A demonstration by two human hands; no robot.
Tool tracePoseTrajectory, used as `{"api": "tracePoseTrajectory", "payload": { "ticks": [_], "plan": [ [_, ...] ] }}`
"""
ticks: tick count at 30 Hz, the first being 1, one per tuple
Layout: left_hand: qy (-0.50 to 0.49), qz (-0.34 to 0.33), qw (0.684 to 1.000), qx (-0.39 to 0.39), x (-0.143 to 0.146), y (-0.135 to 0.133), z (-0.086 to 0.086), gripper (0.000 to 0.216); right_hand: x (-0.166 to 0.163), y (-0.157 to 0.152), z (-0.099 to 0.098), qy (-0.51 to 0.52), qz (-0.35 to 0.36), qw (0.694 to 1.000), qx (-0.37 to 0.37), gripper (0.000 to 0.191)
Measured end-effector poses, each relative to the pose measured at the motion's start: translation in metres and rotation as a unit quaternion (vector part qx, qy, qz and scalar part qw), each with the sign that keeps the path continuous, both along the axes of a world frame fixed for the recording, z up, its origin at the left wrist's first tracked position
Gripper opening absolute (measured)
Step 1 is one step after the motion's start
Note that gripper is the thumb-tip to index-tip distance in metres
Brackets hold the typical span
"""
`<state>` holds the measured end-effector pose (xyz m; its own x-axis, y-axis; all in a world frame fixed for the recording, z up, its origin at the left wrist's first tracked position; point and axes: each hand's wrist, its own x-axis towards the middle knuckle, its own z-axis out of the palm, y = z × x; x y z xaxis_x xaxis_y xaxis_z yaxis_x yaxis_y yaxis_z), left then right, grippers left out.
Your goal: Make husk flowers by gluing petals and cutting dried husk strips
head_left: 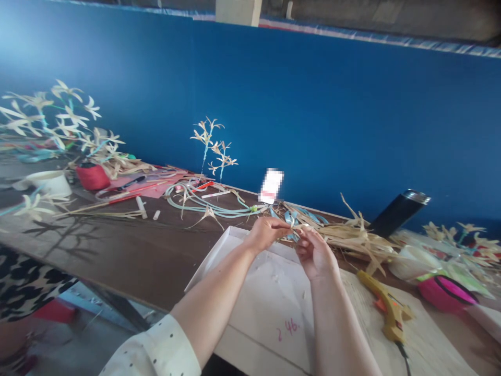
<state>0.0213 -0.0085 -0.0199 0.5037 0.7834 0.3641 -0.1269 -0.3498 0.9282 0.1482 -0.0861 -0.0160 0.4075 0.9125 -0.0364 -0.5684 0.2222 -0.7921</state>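
Note:
My left hand (268, 234) and my right hand (318, 253) meet above the far edge of a shallow white cardboard box (270, 295). Both sets of fingertips are pinched on a small straw-coloured dried leaf strip (296, 228); its exact shape is partly hidden by the fingers. Light blue ribbon (290, 216) shows just behind the fingertips, and I cannot tell whether it is joined to the strip. To the right of my hands lies a heap of dried leaf strips (348, 235).
A yellow glue gun (385, 305) rests at the right, near a pink pouch (446, 293). A black flask (398, 214) leans behind. Finished leaf flowers (205, 137) stand upright at the back. Pale green tubing (203, 210), a red roll (92, 176) and a white cup (52, 184) lie leftward.

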Motion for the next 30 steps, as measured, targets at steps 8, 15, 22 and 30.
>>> {"api": "tracePoseTrajectory", "payload": {
  "ticks": [8, 15, 22, 30],
  "plan": [
    [0.002, 0.008, 0.999, 0.034, 0.0, 0.0, 0.001, 0.03, 0.0, 0.0, 0.0, -0.013, -0.01, 1.0, -0.004, 0.022],
    [-0.006, 0.037, 0.995, 0.095, 0.003, 0.002, -0.005, 0.026, -0.001, 0.001, 0.0, -0.024, -0.003, 1.0, -0.001, 0.023],
    [0.0, 0.046, 0.994, 0.096, 0.005, 0.004, -0.009, 0.027, 0.001, -0.001, 0.001, -0.034, 0.011, 0.999, -0.009, 0.024],
    [0.04, 0.012, 0.994, 0.097, 0.0, -0.002, 0.0, 0.03, 0.002, 0.001, -0.002, -0.022, 0.02, 1.0, -0.003, 0.021]
  ]
}}
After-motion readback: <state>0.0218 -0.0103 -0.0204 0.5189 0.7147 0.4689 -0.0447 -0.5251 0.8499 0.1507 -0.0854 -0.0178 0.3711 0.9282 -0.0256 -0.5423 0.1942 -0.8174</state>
